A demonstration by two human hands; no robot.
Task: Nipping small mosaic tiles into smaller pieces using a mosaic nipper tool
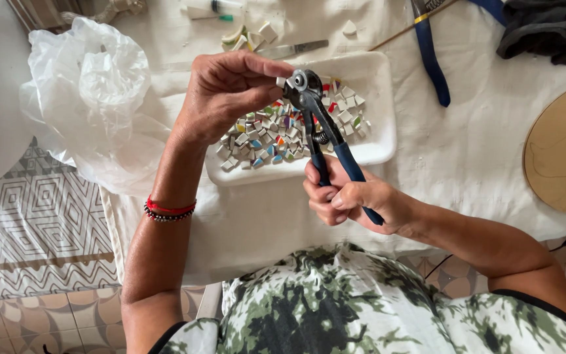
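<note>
My right hand (352, 196) grips the blue handles of wheeled tile nippers (316, 118), held upright over a white tray (381, 141). My left hand (227, 92) pinches a small white tile piece (281, 82) between thumb and fingers, right at the nippers' round cutting wheels. The tray holds several small cut tile bits (276, 134), white and coloured. A red and beaded bracelet sits on my left wrist.
A crumpled clear plastic bag (90, 85) lies left of the tray. Blue-handled pliers (430, 52), a knife (293, 48), larger tile shards (250, 36) and dark cloth (545, 26) lie at the back. A round wooden board (565, 151) lies at right on the white cloth.
</note>
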